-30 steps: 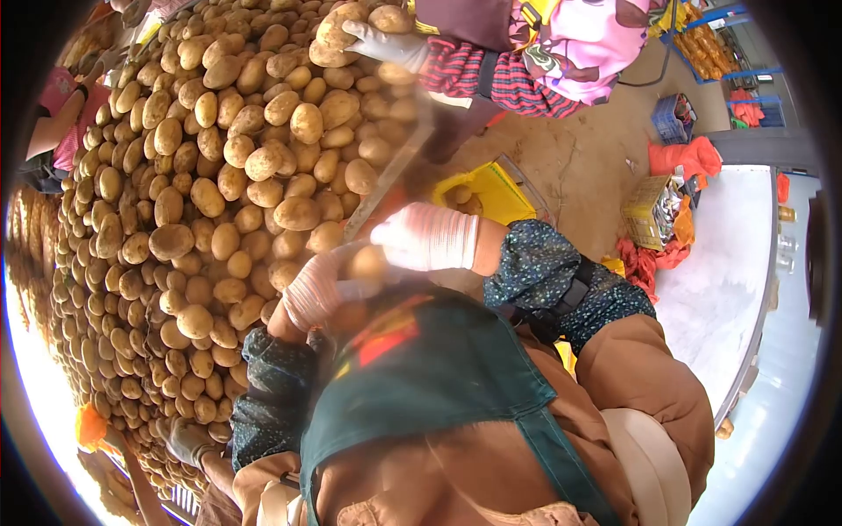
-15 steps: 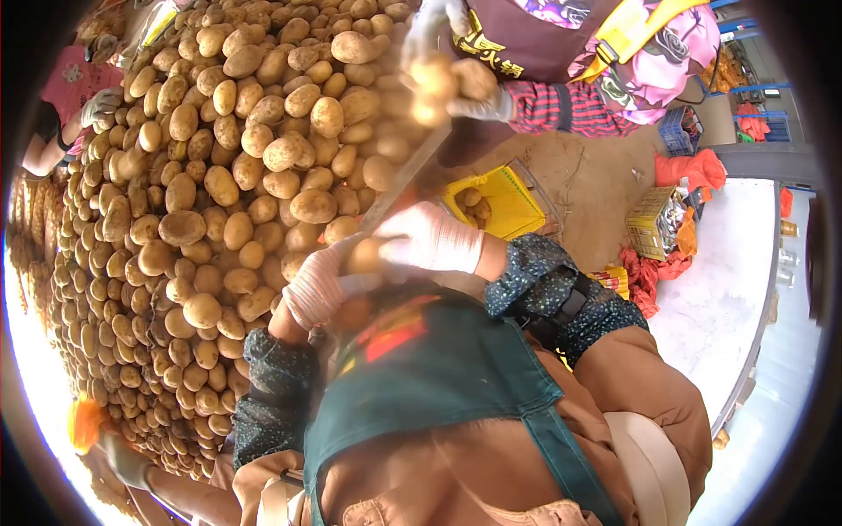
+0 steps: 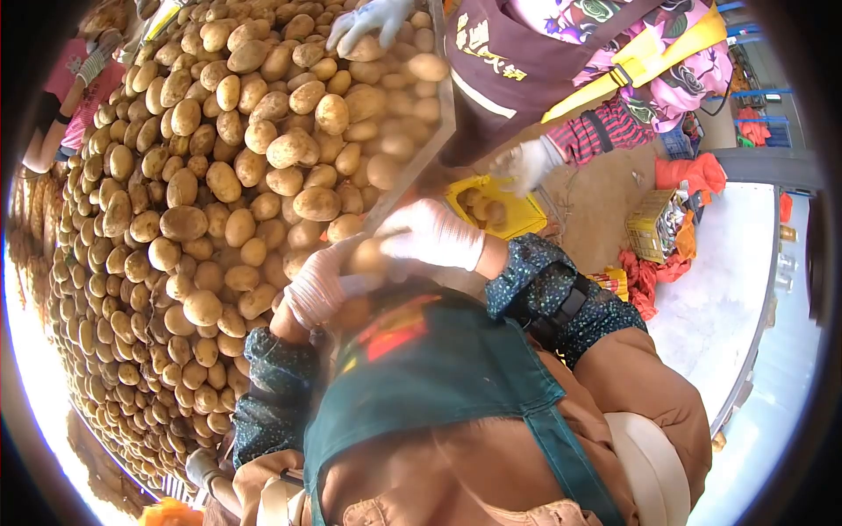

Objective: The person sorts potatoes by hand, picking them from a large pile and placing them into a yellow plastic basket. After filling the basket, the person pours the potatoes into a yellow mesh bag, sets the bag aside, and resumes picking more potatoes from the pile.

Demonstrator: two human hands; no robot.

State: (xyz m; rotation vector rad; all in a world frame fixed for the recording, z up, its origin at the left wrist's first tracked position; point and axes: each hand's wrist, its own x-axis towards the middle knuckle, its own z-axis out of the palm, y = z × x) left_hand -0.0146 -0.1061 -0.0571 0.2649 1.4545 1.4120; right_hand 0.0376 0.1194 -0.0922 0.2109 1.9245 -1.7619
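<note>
A wide heap of potatoes spreads ahead and to the left, held by a metal edge. Close to my green apron, both my hands wear pale gloves. My left hand is closed around the lower left side of one potato. On the same potato's right side, my right hand rests with curled fingers. The potato looks blurred, and my fingertips are partly hidden.
Opposite me, a co-worker's gloved hand reaches onto the heap; the other hand is beside a yellow crate holding potatoes. Another gloved hand shows at lower left. A filled crate and red bags lie right.
The opposite co-worker's hands have parted: one moved over the heap, the other down to the yellow crate, without the potatoes held before. My hands have barely moved.
</note>
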